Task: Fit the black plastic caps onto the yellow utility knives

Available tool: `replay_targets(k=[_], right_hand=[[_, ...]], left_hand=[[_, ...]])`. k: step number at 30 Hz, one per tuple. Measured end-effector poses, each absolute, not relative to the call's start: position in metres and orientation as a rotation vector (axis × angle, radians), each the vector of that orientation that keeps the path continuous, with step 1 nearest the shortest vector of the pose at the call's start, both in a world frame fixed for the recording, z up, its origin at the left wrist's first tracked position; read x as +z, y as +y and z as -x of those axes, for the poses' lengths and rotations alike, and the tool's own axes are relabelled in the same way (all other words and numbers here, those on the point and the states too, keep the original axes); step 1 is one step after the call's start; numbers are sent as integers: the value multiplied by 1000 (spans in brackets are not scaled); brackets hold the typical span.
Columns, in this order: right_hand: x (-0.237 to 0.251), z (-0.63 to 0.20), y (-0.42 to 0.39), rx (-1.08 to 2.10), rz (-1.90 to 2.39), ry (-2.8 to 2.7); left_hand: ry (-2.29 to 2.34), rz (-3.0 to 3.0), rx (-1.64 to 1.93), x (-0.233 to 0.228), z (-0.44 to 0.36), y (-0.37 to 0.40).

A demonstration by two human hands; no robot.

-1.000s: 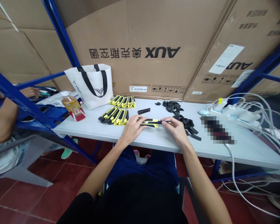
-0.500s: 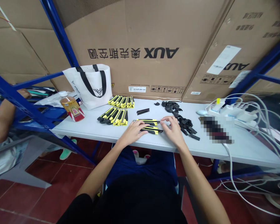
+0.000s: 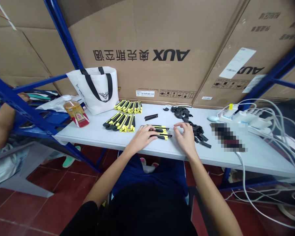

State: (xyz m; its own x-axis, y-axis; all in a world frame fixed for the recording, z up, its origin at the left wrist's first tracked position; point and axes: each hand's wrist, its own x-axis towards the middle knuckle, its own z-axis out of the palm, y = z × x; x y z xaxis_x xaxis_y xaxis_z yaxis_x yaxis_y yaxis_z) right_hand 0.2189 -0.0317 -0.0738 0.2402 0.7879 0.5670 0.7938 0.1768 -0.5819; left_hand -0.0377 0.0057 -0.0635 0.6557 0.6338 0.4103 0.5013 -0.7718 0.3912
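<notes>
Tall brown cardboard boxes (image 3: pixel 137 29) with dark printed lettering fill the upper frame behind a long pale-grey bench (image 3: pixel 95 131), flanked by blue metal framing (image 3: pixel 64 37); another person's bent arm (image 3: pixel 2 126) shows at the left edge. On the bench, left of centre, stands a white tote bag (image 3: pixel 93 104) with black straps; at the right, white power sockets (image 3: pixel 257 119) trail tangled white cables. A clear plastic bottle (image 3: pixel 76 111) of amber drink with a red label stands near the bag, and a pixelated dark object (image 3: pixel 228 137) lies right of centre. Loose black plastic parts (image 3: pixel 197 130) heap just beside the right hand (image 3: pixel 185 137), whose grip is spread, thumb apart from forefinger. At mid-frame the left hand (image 3: pixel 143 138) lies over the left ends of a few slim yellow-and-black cutter handles (image 3: pixel 162 136), hiding them; whether its grip pinches them, I cannot tell. Their right ends point towards the right hand, apart from it. They lie flat, roughly side by side, bright yellow edges bordering black strips, the nearest ending in a dark tip with a small pale spot.
</notes>
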Motion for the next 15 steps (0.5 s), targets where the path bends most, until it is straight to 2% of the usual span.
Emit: replay_targets(k=[7,15], right_hand=[[-72,-229,-30,-18,1634,-1611],[-78,-240,-38,-242,1744,-2042]], left_hand=[[941,-2608,874,-60,44,-1],[1163,-2650,1073,-59,72,14]])
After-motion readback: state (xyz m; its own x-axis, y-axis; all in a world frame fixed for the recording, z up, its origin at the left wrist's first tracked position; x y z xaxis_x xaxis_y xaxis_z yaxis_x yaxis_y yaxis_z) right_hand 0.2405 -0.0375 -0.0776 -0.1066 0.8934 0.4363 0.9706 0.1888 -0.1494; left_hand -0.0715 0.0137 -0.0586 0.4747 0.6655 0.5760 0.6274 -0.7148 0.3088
